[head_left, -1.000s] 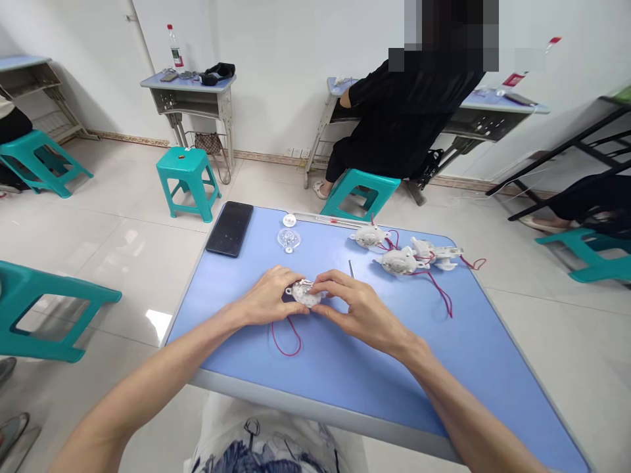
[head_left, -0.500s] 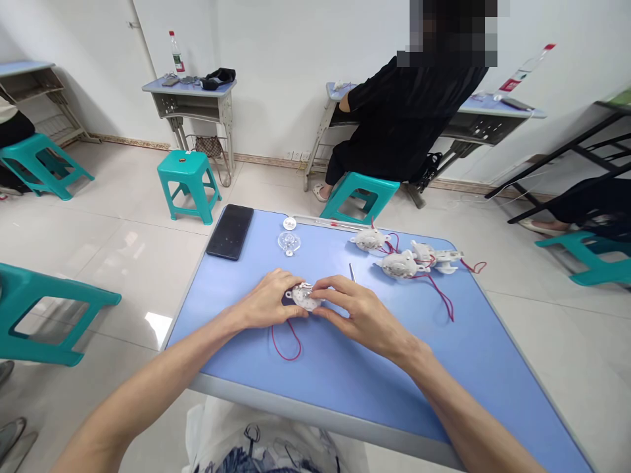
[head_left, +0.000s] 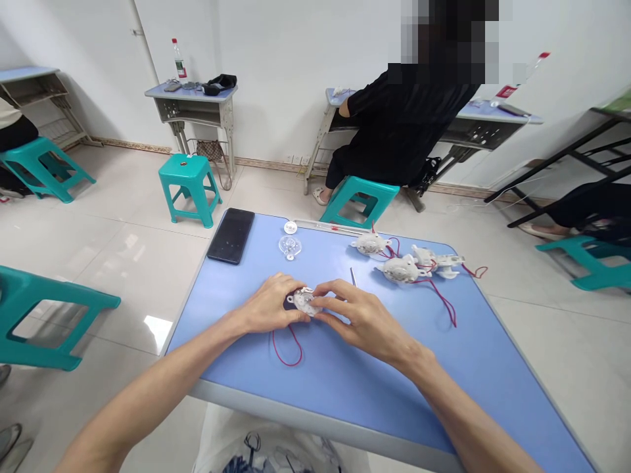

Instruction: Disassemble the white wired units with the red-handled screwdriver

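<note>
Blue tabletop (head_left: pixel 379 394), lower centre of the frame: the left hand (head_left: pixel 269 305) and right hand (head_left: pixel 362 322) together clasp a white plastic housing (head_left: pixel 305 301) above a loop of red wire (head_left: pixel 287 355).

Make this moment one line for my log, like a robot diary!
left hand: on white casing | right hand: on white casing | red wire: looped on table | nearby: another casing

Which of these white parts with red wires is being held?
The white part cupped between the left hand and right hand; the others lie untouched near the far edge of the table.
</note>
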Available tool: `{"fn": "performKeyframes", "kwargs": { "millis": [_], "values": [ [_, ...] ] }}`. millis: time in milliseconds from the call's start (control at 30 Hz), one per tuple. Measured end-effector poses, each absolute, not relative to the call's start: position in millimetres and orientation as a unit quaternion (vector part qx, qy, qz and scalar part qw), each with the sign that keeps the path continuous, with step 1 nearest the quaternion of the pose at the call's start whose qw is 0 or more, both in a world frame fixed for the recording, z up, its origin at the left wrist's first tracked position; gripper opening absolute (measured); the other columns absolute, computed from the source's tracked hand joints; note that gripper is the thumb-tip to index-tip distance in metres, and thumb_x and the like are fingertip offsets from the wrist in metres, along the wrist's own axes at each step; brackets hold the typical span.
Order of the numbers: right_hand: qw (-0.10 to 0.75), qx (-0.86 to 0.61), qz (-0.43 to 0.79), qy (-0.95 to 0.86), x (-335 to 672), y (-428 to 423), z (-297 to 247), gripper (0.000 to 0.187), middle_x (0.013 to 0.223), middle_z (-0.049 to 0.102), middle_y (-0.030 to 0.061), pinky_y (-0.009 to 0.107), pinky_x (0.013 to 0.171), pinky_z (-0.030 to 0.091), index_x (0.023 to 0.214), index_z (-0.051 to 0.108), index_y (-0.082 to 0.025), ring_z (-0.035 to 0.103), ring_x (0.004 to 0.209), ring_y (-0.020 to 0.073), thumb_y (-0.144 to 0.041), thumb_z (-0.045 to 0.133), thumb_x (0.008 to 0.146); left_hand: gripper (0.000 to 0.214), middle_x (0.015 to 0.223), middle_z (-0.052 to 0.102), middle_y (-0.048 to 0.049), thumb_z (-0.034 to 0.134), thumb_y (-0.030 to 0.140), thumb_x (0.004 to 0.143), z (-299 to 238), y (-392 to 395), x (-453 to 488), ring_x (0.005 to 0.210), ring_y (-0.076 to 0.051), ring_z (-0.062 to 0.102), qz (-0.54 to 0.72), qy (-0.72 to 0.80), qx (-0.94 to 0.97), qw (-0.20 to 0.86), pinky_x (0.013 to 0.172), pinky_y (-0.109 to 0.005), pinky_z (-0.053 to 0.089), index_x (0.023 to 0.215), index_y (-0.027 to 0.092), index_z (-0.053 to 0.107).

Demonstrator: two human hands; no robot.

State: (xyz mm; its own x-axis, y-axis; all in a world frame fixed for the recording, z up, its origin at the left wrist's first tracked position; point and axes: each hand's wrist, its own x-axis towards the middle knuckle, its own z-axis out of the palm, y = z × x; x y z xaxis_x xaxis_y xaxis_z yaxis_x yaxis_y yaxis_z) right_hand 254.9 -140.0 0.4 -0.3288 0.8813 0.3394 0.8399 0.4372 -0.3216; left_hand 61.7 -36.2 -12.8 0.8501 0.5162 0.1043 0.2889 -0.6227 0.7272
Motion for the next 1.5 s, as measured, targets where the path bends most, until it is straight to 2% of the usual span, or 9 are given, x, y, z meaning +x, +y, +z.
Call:
{"fn": "performKeyframes", "kwargs": {
  "millis": [300, 533, 833, 1000, 1500],
  "values": [
    [0.251, -0.523, 0.077, -0.811, 254.7, -136.3, 1.9, 0.015, 0.108, 0.065, 0.0102, 0.036, 0.075, 0.057, 0.103, 0.064, -0.023, 0.066, 0.090, 0.0208, -0.020, 0.054, 0.091, 0.039, 0.098, 0.064, -0.0053, 0.077, 0.032, 0.076, -9.2, -37.1, 62.9, 0.097, -0.023, 0.057, 0.152, 0.227, 0.888, 0.369, 0.085, -0.035, 0.045, 0.110, 0.018, 0.062],
    [0.268, -0.521, 0.125, -0.801, 253.2, -133.7, 8.0, 0.015, 0.102, 0.065, 0.0085, 0.033, 0.072, 0.056, 0.101, 0.062, -0.022, 0.065, 0.084, 0.0182, -0.017, 0.055, 0.089, 0.036, 0.096, 0.064, -0.0042, 0.076, 0.027, 0.076, -7.7, -38.6, 63.8, 0.094, -0.022, 0.057, 0.160, 0.224, 0.891, 0.360, 0.086, -0.035, 0.045, 0.108, 0.018, 0.063],
    [0.300, -0.516, 0.180, -0.782, 257.6, -133.2, 14.7, 0.012, 0.102, 0.065, 0.0066, 0.032, 0.073, 0.057, 0.099, 0.063, -0.022, 0.063, 0.083, 0.0163, -0.020, 0.056, 0.089, 0.041, 0.098, 0.065, -0.0056, 0.077, 0.027, 0.074, -14.4, -37.4, 65.2, 0.096, -0.023, 0.057, 0.170, 0.224, 0.889, 0.362, 0.088, -0.035, 0.045, 0.111, 0.016, 0.062],
    [0.329, -0.537, 0.180, -0.756, 265.7, -124.8, 23.1, 0.008, 0.092, 0.068, 0.0039, 0.030, 0.070, 0.057, 0.094, 0.064, -0.022, 0.063, 0.077, 0.0153, -0.024, 0.059, 0.089, 0.038, 0.096, 0.065, -0.0050, 0.076, 0.030, 0.075, -13.9, -37.8, 65.2, 0.093, -0.023, 0.058, 0.167, 0.228, 0.893, 0.352, 0.086, -0.035, 0.045, 0.109, 0.018, 0.063],
    [0.329, -0.585, 0.189, -0.717, 274.5, -60.0, -14.1, 0.012, 0.083, 0.073, 0.0033, 0.030, 0.068, 0.054, 0.091, 0.068, -0.020, 0.066, 0.073, 0.0166, -0.026, 0.061, 0.083, 0.041, 0.101, 0.065, -0.0070, 0.076, 0.029, 0.075, -13.5, -37.4, 64.6, 0.098, -0.024, 0.059, 0.162, 0.227, 0.890, 0.360, 0.090, -0.038, 0.046, 0.111, 0.017, 0.062]
  ]
}}
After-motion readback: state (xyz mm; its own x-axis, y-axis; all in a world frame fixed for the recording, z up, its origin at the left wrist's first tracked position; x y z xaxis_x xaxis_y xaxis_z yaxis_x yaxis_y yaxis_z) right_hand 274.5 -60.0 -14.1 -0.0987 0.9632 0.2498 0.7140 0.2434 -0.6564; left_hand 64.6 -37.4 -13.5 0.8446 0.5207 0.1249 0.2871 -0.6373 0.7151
